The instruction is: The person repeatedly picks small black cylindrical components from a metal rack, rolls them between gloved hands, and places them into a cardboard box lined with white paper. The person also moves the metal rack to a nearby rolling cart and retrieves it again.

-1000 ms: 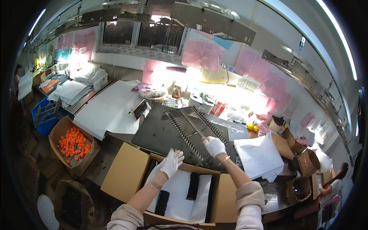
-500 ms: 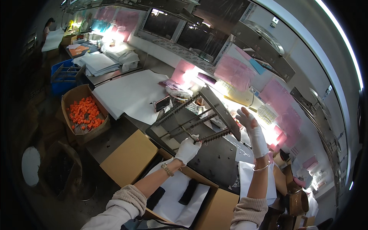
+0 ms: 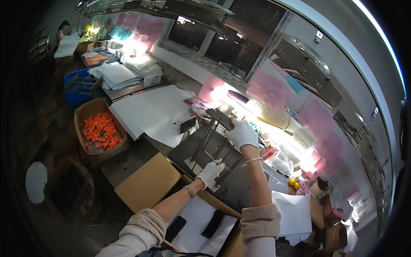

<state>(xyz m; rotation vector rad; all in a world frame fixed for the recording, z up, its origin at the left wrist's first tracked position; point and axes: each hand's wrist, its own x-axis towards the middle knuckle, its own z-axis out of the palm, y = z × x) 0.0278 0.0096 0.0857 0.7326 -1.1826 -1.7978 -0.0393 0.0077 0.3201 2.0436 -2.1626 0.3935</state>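
A metal rack point(image 3: 221, 118) with a flat end plate and toothed rods stands upright on a dark work surface in front of me. My right hand point(image 3: 242, 135), in a white glove, is closed on the edge of its top plate. Lower down, my gloved left hand point(image 3: 211, 173) has its fingers closed round a rod of the rack. The rack's far lower parts are partly hidden by my hands. Nearest me is an open cardboard box point(image 3: 147, 182), lined with white sheets point(image 3: 193, 220) and holding two black bundles point(image 3: 212, 223).
To the left stands a carton with orange pieces point(image 3: 100, 130), near a blue crate point(image 3: 72, 96) holding another rack. A large white sheet point(image 3: 150, 109) and a phone point(image 3: 187, 124) lie beyond. White papers point(image 3: 292, 214) are on the right. Far left, another person point(image 3: 62, 32) holds a white sheet.
The rack has gone from tilted to upright on the surface. My right hand, open and raised before, has come left and closed on its top plate. My left hand stays on the rack.
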